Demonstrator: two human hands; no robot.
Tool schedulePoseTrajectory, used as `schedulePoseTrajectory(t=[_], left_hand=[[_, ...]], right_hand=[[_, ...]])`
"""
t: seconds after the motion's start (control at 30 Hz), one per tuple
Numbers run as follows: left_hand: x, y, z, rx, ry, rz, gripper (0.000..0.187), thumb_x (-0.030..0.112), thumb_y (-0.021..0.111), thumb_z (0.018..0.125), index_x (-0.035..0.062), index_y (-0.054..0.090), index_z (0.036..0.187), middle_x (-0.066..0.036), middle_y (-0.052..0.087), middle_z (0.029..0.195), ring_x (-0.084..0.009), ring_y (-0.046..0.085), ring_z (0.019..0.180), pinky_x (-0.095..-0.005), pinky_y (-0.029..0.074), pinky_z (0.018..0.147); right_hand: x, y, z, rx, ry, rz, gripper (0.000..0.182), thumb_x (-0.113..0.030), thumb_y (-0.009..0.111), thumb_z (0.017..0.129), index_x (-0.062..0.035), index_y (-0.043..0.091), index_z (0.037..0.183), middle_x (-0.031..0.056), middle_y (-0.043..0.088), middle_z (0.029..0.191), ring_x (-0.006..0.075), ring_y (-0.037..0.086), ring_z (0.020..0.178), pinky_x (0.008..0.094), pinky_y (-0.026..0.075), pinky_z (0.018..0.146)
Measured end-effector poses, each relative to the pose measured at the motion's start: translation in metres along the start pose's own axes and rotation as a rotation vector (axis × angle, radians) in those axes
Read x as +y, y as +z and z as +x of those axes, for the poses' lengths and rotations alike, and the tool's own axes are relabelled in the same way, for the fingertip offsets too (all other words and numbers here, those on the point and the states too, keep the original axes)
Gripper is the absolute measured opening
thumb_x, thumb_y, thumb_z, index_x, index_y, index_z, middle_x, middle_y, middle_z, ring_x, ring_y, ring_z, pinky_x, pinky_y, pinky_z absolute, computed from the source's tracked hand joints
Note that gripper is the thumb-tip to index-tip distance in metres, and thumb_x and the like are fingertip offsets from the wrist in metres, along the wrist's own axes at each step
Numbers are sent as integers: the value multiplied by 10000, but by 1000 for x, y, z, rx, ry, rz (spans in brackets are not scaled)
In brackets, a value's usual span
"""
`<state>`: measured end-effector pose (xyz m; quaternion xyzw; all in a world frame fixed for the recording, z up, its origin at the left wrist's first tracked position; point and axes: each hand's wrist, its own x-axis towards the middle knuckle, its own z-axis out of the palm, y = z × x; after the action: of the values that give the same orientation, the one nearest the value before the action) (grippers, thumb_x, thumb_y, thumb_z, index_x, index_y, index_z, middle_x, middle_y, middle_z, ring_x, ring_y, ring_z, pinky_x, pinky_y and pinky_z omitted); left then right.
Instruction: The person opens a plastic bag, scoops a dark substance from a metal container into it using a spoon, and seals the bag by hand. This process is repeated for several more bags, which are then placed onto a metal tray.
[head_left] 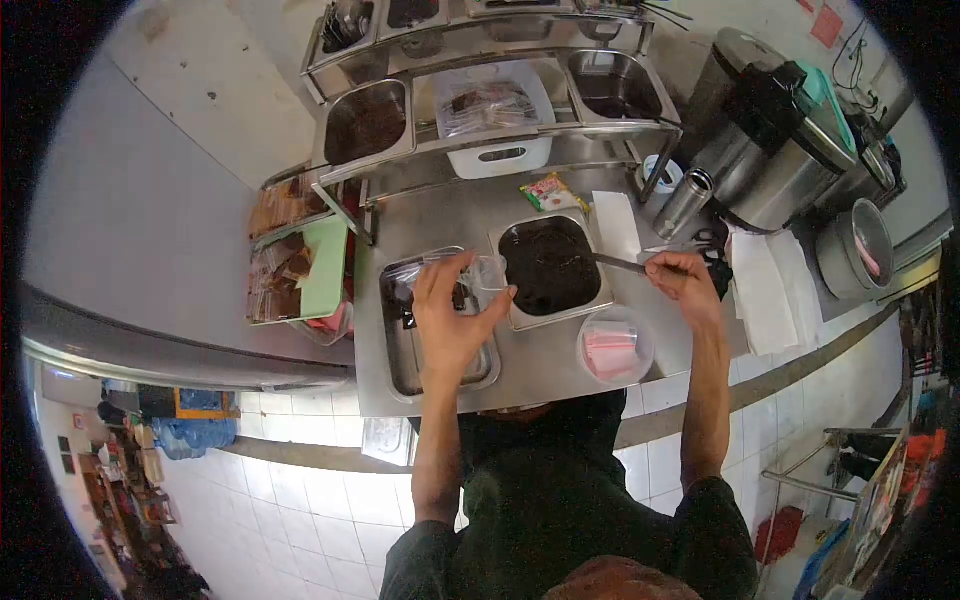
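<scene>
My left hand point(448, 318) pinches a small clear plastic bag point(489, 273) between thumb and fingers, at the left rim of a square steel pan point(556, 318). Dark, glossy sauce point(548, 265) fills much of that pan. My right hand point(682, 284) grips the handle of a ladle point(622, 263), which reaches over the pan's right rim; its far end is hidden in or against the sauce. Under my left hand lies a shallow steel tray point(402, 378) with a few dark, filled packets. A round clear tub point(648, 350) holding pink and clear strips stands nearer to me.
A steel rack point(480, 142) with pans and a white basket point(505, 160) spans the back. Filled packets lie by a green tray point(325, 270) at left. A steel flask point(685, 205), large steel pots point(790, 170) and white paper point(772, 290) stand or lie at right.
</scene>
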<state>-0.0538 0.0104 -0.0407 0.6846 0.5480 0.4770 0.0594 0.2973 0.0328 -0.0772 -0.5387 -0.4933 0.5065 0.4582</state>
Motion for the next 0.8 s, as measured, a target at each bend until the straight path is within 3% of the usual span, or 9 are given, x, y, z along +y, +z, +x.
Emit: schedulePoseTrajectory(t=[0.07, 0.17, 0.37, 0.47, 0.5, 0.6, 0.73, 0.8], left_hand=[[0, 2, 4, 17, -33, -57, 553, 231, 910, 650, 29, 696, 1118, -148, 694, 1067, -354, 638, 1022, -451, 486, 928], [-4, 5, 8, 40, -23, -65, 549, 251, 908, 649, 27, 694, 1103, -150, 686, 1049, -365, 628, 1008, -463, 476, 912], [-4, 18, 8, 56, 5, -107, 506, 235, 903, 661, 18, 696, 1068, -153, 691, 1014, -367, 639, 974, -453, 494, 867], [4, 30, 9, 50, -8, -170, 497, 223, 906, 657, 16, 698, 1059, -155, 702, 1009, -359, 651, 957, -445, 506, 865], [7, 35, 10, 48, -17, -192, 495, 219, 908, 655, 16, 699, 1055, -156, 706, 1007, -355, 656, 951, -443, 510, 865], [12, 50, 11, 55, -12, -237, 492, 209, 913, 650, 18, 702, 1050, -155, 714, 1013, -338, 668, 947, -436, 520, 862], [20, 60, 12, 44, -54, -305, 513, 217, 934, 663, 24, 720, 1087, -152, 726, 1054, -296, 694, 973, -397, 537, 891], [20, 65, 14, 37, -31, -311, 511, 219, 937, 662, 19, 716, 1077, -152, 724, 1049, -290, 695, 975, -392, 536, 896]], right_hand=[[9, 0, -4, 13, -10, -45, 121, -129, 723, 888, -9, 729, 886, -49, 571, 663, 24, 378, 534, 217, 238, 497], [13, -3, -10, -16, 114, -43, 60, -111, 754, 862, -52, 749, 870, -41, 625, 761, 48, 498, 678, 222, 355, 596], [-11, -13, -12, 59, 104, 34, 82, -114, 768, 855, -51, 749, 904, -26, 652, 780, 52, 546, 701, 195, 395, 606], [-36, -11, -7, 126, -44, -1, 135, -158, 708, 898, -23, 714, 893, -70, 541, 679, 15, 361, 534, 217, 222, 486], [-49, -6, -9, 199, -76, -46, 149, -175, 708, 910, -27, 709, 887, -75, 530, 683, 12, 356, 544, 214, 219, 494], [-90, -4, -12, 61, -117, -53, 160, -182, 707, 921, -28, 706, 879, -80, 518, 673, 14, 349, 546, 213, 218, 504], [-109, -5, -15, 14, -115, -150, 188, -242, 767, 900, -58, 736, 876, -78, 559, 709, 35, 439, 631, 229, 300, 561], [-115, 5, -19, 35, -193, -216, 163, -198, 739, 923, -41, 721, 884, -75, 552, 700, 24, 418, 610, 218, 275, 546]])
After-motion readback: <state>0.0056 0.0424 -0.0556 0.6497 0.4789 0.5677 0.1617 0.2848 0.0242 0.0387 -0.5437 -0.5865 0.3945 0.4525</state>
